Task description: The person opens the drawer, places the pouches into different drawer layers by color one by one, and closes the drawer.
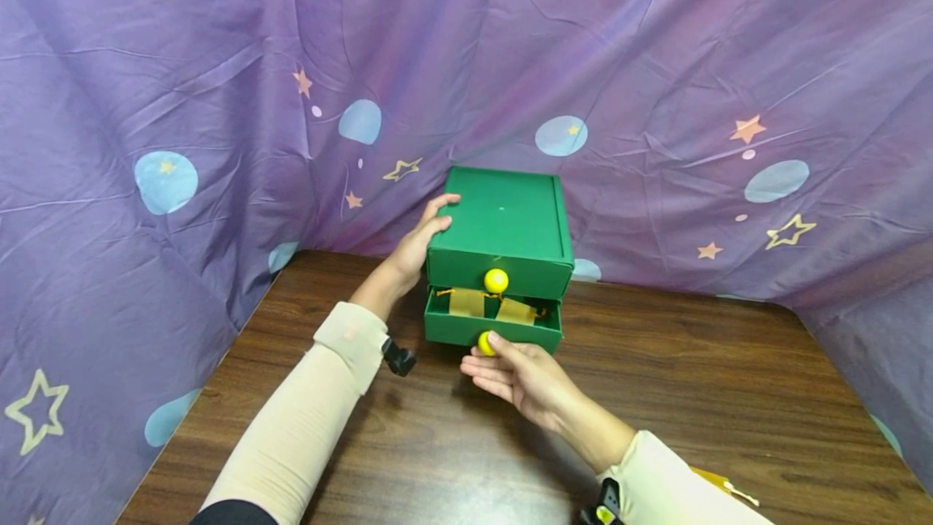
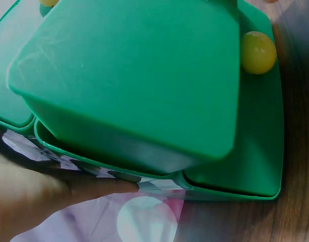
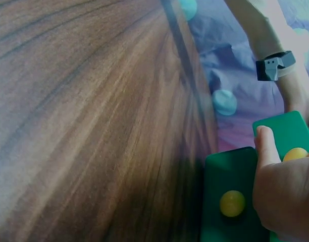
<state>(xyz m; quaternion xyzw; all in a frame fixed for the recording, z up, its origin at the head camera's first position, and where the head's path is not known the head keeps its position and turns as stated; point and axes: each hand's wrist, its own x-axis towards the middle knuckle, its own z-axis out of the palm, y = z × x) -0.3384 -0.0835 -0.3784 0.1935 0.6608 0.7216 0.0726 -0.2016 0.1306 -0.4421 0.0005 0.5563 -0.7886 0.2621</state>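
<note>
A green drawer box stands on the table, its middle drawer pulled partway out. Two gold drawstring pouches, a left one and a right one, lie inside. My right hand pinches that drawer's yellow knob, thumb on top and the other fingers below. Against the box's left side rests my left hand, fingers fairly straight along the upper edge. The top drawer, with its yellow knob, is closed. In the left wrist view the bottom drawer appears closed too.
Brown wood-grain table extends around the box. A purple patterned cloth hangs behind and at both sides. Near the right sleeve lies a partly hidden gold item with a cord, perhaps another pouch.
</note>
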